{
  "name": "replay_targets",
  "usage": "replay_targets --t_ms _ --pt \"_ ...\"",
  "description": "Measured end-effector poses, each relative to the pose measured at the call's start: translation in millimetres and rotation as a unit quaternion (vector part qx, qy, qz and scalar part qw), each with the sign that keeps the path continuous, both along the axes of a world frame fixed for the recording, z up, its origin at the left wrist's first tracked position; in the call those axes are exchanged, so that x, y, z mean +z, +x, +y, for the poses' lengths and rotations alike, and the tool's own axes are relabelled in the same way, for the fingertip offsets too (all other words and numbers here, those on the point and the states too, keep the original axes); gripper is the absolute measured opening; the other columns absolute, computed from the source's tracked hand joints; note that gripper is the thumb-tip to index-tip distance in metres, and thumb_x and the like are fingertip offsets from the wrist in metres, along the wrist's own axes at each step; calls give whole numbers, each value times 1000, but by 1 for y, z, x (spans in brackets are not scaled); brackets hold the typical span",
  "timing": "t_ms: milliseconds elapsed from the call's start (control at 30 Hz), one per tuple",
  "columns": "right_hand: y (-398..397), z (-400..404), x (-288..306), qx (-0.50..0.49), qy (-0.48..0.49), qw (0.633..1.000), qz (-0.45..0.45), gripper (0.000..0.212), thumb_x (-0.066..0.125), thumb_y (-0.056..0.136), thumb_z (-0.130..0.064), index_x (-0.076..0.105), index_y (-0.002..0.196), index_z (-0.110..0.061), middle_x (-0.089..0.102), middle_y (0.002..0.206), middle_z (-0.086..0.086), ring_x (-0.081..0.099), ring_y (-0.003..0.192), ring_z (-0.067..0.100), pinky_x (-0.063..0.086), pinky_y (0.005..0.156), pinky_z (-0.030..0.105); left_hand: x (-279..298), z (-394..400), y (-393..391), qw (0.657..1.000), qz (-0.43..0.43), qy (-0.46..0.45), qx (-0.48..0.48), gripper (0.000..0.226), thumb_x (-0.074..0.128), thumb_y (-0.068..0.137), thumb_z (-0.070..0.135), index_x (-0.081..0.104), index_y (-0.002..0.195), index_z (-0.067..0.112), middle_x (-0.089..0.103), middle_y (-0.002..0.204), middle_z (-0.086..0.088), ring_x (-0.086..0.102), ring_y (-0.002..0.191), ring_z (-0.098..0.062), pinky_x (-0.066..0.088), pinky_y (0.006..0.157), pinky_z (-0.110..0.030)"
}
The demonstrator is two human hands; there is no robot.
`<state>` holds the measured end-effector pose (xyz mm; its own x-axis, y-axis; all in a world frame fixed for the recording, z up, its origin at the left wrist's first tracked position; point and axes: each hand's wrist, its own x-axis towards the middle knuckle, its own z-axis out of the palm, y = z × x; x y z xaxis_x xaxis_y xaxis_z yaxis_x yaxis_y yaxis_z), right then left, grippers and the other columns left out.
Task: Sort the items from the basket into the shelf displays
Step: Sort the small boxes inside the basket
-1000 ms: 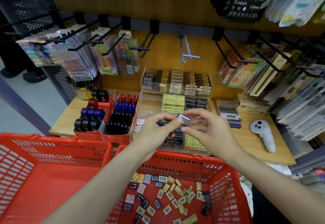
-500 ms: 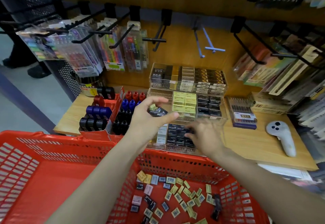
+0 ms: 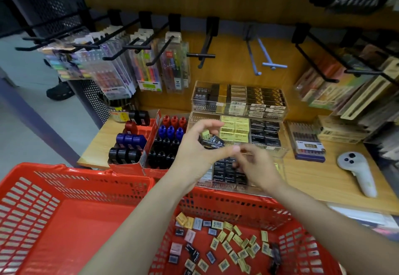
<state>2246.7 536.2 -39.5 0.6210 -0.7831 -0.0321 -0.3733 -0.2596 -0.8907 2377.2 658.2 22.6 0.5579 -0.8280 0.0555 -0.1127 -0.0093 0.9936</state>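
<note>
**Eraser sort: transfer from left hand to tiered display**

Wooden shelf is carrying a tiered clear acrylic display of boxed erasers, with pen packs hanging on pegs above and a white controller lying at the right. We are standing over two red baskets; the right-hand basket is holding many loose small erasers, yellow, black and pale.

Left hand is hovering over the display's middle tier, fingers curled, cradling a small cluster: at least one black sleeved eraser and a yellow eraser are showing between thumb and fingers. Right hand is just beside it, fingertips reaching toward the left thumb; blur is hiding whether it is pinching anything, so we cannot tell.

We are judging the step as picking one eraser off the left-hand stock and seating it in its matching compartment. To do this well: take one piece at a time, read the sleeve colour first, match black to the black rows at the front tier and yellow to the yellow block, lay it label-up and square to its neighbours. Keep the left hand cupped and level, since the pieces are sitting loosely in it.
</note>
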Motion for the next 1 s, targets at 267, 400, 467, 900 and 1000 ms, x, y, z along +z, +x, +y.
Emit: replay_targets --t_ms 267,400,467,900,1000 --pt "-35 31 104 65 344 932 -87 30 76 78 -28 72 103 -12 75 98 8 74 84 24 60 71 32 19 3 -31 990 -47 10 -131 62 88 67 6 60 116 33 59 103 21 61 94 2 48 77 -10" --pt "-51 34 107 39 209 977 -16 17 77 81 -20 73 97 -14 72 101 7 71 77 15 58 64 25 22 5 -45 984 2 18 -180 64 76 73 -10 60 117 33 57 107 -12 60 80 -24 55 71 -44" --pt "-57 32 107 22 196 980 -15 20 78 80 -21 74 97 -13 73 97 6 68 76 12 56 65 21 20 5 -46 986 46 18 -162 60 76 73 -10 64 114 32 56 107 -12 60 84 -23 55 78 -41" --pt "-69 10 101 -19 363 915 -174 40 73 70 2 69 109 -5 74 99 17 74 91 26 59 72 23 10 -5 -38 979 142 80 -127 22 71 89 20 70 109 28 57 101 2 60 68 -10 52 74 -19" --pt "-70 11 96 -10 279 948 -154 33 73 77 4 70 108 -8 76 89 6 74 87 25 58 71 21 7 -8 -39 980 140 88 -114 21 71 89 23 71 109 30 59 108 0 62 77 -14 53 81 -25"
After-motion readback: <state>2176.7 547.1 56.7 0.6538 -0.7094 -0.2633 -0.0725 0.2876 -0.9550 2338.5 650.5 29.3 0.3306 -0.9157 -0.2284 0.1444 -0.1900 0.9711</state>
